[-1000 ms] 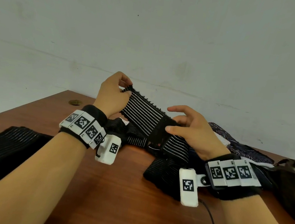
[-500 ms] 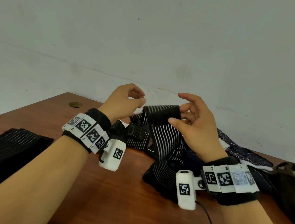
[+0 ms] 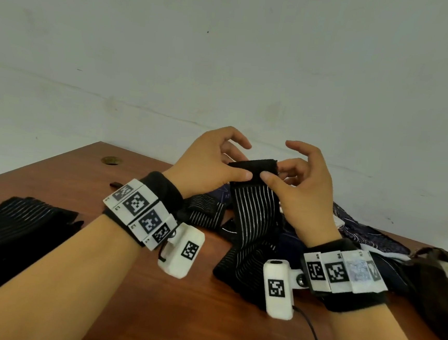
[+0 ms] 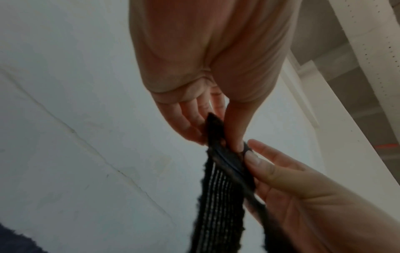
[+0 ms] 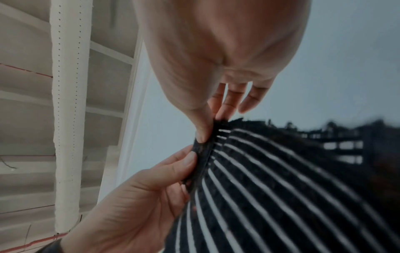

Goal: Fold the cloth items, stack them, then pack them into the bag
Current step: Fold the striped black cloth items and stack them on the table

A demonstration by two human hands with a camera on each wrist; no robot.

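Both hands are clamped on the same striped cloth (image 3: pixel 254 216), a black knit piece with thin white lines: the left hand (image 3: pixel 210 163) and the right hand (image 3: pixel 305 187) each pinch its plain black top hem between thumb and fingers, thumbs nearly touching at the middle of the edge. The cloth hangs from that pinch above the bench (image 3: pixel 137 311), its lower end trailing into the loose pile of unfolded cloths (image 3: pixel 368 236) beneath. A finished stack of folded striped cloths (image 3: pixel 14 230) lies well to the left, and what looks like the dark bag (image 3: pixel 440 281) sits at the right edge. The step in hand seems to be finding the hem and getting the piece square before folding. To do it well, the hands would best slide apart along the hem to its two corners, keeping light tension so the stripes hang straight, then lift the tail clear of the pile before laying it flat on bare bench.
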